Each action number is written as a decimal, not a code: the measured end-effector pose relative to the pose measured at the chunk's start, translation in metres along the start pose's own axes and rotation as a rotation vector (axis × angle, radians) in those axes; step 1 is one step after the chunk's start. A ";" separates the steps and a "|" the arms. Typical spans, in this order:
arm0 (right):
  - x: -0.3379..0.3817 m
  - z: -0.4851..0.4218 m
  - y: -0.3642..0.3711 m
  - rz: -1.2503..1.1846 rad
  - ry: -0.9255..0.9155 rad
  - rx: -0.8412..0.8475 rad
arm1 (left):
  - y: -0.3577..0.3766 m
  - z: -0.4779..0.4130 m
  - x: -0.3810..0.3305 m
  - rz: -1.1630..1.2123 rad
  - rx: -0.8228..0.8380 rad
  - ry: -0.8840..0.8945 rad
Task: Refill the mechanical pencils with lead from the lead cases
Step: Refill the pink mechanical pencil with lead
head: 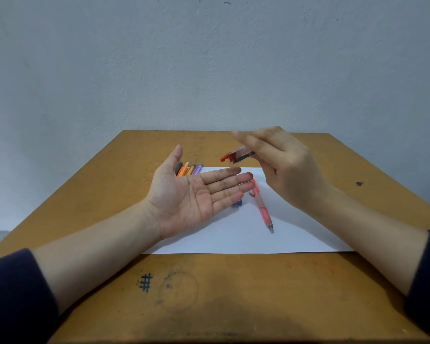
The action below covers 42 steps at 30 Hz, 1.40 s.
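The red lead case is pinched in the fingers of the right hand, held in the air and tilted with its open red cap end pointing down toward the left hand. The left hand lies palm up and flat just below that cap end, fingers straight and together, holding nothing. Under the gap between the two hands a pink mechanical pencil lies on a white sheet of paper, its tip toward the person. A blue object peeks out from beneath the left fingertips; I cannot tell what it is. Beyond the left thumb a cluster of pencils rests on the wooden desk.
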State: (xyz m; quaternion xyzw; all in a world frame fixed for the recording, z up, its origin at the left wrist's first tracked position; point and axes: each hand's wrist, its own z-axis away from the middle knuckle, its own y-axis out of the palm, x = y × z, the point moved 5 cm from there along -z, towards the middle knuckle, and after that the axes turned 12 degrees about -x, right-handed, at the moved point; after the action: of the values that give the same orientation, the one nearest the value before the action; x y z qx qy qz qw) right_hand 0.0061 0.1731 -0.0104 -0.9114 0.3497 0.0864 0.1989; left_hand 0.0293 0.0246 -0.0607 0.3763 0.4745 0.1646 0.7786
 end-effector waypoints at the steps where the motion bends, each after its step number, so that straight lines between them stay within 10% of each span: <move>1: 0.000 0.001 0.001 0.002 -0.020 0.010 | 0.000 0.000 0.000 0.000 -0.002 0.002; 42: -0.002 0.000 0.000 0.006 -0.015 -0.021 | 0.000 0.001 -0.001 -0.028 -0.021 0.009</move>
State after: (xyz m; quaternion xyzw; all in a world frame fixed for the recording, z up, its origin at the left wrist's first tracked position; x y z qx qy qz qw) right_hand 0.0047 0.1743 -0.0100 -0.9118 0.3500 0.0973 0.1916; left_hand 0.0297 0.0235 -0.0594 0.3608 0.4814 0.1601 0.7826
